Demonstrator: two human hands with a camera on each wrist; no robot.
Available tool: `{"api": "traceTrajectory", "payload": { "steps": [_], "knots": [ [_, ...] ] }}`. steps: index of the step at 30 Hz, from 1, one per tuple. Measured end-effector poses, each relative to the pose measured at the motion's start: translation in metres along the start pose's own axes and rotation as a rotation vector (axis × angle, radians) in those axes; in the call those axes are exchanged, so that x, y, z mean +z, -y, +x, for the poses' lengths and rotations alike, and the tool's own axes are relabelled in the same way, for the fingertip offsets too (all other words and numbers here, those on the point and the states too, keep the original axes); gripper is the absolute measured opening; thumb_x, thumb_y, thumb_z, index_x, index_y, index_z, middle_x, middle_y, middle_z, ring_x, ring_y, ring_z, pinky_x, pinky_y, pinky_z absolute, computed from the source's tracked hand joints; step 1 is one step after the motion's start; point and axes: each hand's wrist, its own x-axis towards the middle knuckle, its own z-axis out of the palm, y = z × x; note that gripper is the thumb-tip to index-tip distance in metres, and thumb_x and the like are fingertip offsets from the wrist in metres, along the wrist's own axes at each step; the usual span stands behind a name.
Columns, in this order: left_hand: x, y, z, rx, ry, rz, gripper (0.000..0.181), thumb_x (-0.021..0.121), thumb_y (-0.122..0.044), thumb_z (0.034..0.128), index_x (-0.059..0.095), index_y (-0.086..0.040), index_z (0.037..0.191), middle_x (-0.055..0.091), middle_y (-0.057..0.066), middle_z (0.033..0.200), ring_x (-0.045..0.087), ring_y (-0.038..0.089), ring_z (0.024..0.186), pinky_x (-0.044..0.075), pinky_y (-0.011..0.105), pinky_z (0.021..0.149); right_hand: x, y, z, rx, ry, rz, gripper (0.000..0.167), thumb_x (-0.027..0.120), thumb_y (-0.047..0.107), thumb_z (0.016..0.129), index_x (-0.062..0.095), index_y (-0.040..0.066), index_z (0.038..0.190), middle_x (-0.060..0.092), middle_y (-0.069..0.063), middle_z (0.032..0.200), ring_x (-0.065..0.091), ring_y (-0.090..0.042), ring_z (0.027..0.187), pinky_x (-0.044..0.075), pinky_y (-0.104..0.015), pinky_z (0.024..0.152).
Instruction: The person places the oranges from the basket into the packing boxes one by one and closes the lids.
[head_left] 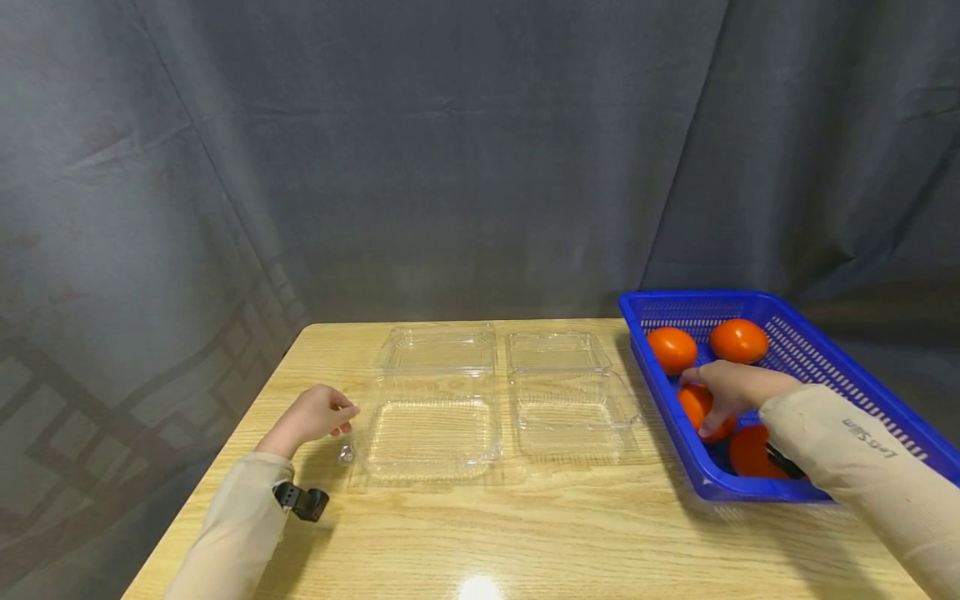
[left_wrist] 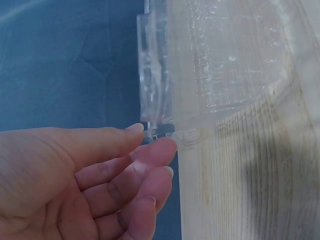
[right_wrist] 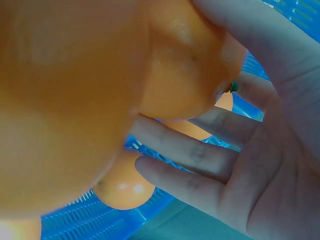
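Observation:
My left hand (head_left: 315, 414) is at the left side of an open clear plastic clamshell container (head_left: 427, 437). In the left wrist view, its thumb and index finger pinch a small clear corner of the container (left_wrist: 152, 75), with the other fingers bent below. At the right, my right hand (head_left: 731, 390) reaches into a blue basket (head_left: 637, 333). Its thumb and fingers curl round an orange (head_left: 694, 408), which also shows in the right wrist view as an orange (right_wrist: 187, 62) with a green stem end. A nearer orange (right_wrist: 65, 100) fills the left of that view.
Another open clear clamshell (head_left: 573, 417) lies between the first one and the basket. Inside the basket are more oranges, including one orange (head_left: 738, 340) at the back and one orange (head_left: 752, 452) near the front. Wooden tabletop (head_left: 465, 533) extends in front; a grey curtain (head_left: 465, 167) hangs behind.

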Motion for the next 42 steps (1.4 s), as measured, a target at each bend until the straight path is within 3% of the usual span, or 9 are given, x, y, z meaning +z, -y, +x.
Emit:
{"api": "traceTrajectory", "payload": {
  "steps": [12,21,34,42],
  "knots": [
    [-0.001,-0.001,-0.002,-0.001,0.002,0.002,0.025,0.054,-0.014,0.0926,0.068,0.006,0.097,0.068,0.009,0.072,0.061,0.018,0.064,0.051,0.033,0.062,-0.003,-0.002,0.0,-0.034,-0.031,-0.026,0.075,0.083,0.039,0.061,0.056,0.0,0.12,0.066,-0.01,0.098,0.057,-0.021,0.083,0.046,-0.056,0.087],
    [-0.003,-0.002,-0.002,0.021,-0.01,0.012,0.026,0.054,-0.015,0.0926,0.068,0.007,0.097,0.068,0.01,0.071,0.061,0.019,0.063,0.049,0.033,0.06,-0.007,-0.001,-0.005,0.025,-0.029,0.014,0.077,0.082,0.036,0.063,0.053,-0.002,0.124,0.065,-0.013,0.1,0.057,-0.021,0.081,0.047,-0.055,0.084],
    [0.0,0.0,-0.002,0.008,-0.002,-0.001,0.024,0.054,-0.014,0.0924,0.068,0.006,0.096,0.067,0.009,0.071,0.06,0.018,0.063,0.048,0.032,0.06,-0.01,-0.002,-0.009,0.066,-0.044,0.022,0.079,0.081,0.039,0.062,0.054,0.0,0.125,0.065,-0.015,0.105,0.058,-0.024,0.085,0.046,-0.057,0.084],
    [-0.001,-0.001,-0.001,0.002,-0.004,-0.004,0.025,0.054,-0.014,0.0924,0.067,0.006,0.099,0.067,0.008,0.071,0.06,0.019,0.063,0.048,0.03,0.059,-0.014,-0.004,-0.012,0.025,-0.076,-0.002,0.078,0.082,0.038,0.062,0.054,-0.002,0.123,0.064,-0.018,0.106,0.058,-0.026,0.087,0.046,-0.057,0.084]
  ]
}}
